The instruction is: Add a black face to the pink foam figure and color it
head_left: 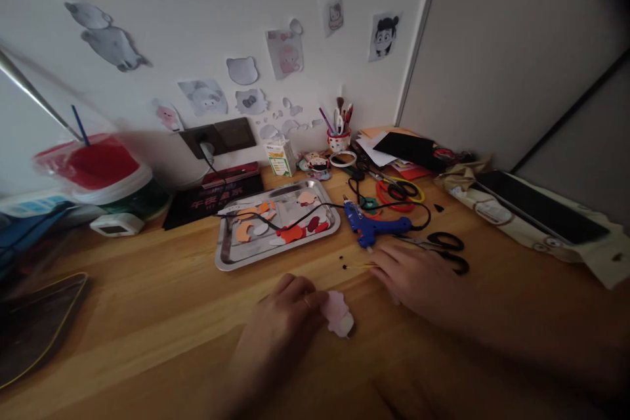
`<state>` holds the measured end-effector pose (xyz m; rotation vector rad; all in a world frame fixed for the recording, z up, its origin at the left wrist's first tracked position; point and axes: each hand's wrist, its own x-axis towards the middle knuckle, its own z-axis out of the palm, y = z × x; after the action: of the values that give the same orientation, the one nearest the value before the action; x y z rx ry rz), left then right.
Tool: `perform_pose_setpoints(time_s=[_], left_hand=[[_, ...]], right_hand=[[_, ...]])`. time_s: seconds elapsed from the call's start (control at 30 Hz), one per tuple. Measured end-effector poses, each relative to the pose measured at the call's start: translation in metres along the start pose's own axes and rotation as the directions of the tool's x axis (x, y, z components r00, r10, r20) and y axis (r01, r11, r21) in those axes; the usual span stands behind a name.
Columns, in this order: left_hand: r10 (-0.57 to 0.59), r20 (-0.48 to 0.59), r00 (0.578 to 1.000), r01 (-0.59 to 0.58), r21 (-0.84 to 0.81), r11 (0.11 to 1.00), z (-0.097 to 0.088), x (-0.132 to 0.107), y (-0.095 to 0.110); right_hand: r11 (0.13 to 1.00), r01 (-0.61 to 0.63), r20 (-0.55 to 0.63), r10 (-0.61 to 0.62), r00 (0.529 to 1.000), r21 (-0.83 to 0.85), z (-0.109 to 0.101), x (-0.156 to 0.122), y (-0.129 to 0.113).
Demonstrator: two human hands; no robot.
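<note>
My left hand (290,305) is closed, pinching the upper left edge of a pink felt-like cutout (336,310) with a pale round patch. The cutout lies low over the wooden table. My right hand (413,279) is to its right, palm down, its fingers together beside a thin yellow stick (361,266). Whatever is under those fingers is hidden. Two small black bits lie near the stick's left end. Just beyond the right hand is a blue glue gun (371,223), and black-handled scissors (445,246) lie partly behind it.
Behind my hands a metal tray (229,256) holds orange, red and white cutouts; a black cord crosses it. More scissors (401,191), a brush cup (338,139) and a small carton (279,157) stand farther back. A bucket (113,170) is left, a phone (541,207) right.
</note>
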<state>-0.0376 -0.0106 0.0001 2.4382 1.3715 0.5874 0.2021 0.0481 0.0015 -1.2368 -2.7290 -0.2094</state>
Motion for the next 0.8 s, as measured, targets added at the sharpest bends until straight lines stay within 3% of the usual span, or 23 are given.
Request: perform_pose_setpoints(time_s=[0.13, 0.23, 0.4, 0.63, 0.8], left_hand=[[0.017, -0.02, 1.0, -0.017, -0.037, 0.999, 0.004, 0.018, -0.011], [-0.04, -0.076, 0.996, 0.036, -0.048, 0.998, 0.006, 0.037, -0.019], [-0.118, -0.078, 0.99, 0.117, -0.02, 0.993, 0.011, 0.066, -0.01], [-0.271, -0.073, 0.96, 0.259, -0.135, 0.956, 0.019, 0.075, -0.014], [-0.393, -0.022, 0.919, 0.359, -0.363, 0.86, 0.012, 0.076, -0.018]], right_hand=[[0.998, 0.006, 0.001, -0.006, 1.0, -0.058, -0.003, 0.009, 0.0], [0.997, -0.009, -0.006, 0.008, 1.0, -0.076, -0.004, 0.009, 0.002], [0.997, -0.021, -0.011, 0.02, 1.0, -0.07, 0.0, 0.007, 0.004], [0.999, -0.053, -0.012, 0.053, 0.999, -0.011, 0.001, 0.004, 0.006], [0.963, -0.061, -0.099, 0.09, 0.991, 0.263, -0.007, 0.004, 0.004]])
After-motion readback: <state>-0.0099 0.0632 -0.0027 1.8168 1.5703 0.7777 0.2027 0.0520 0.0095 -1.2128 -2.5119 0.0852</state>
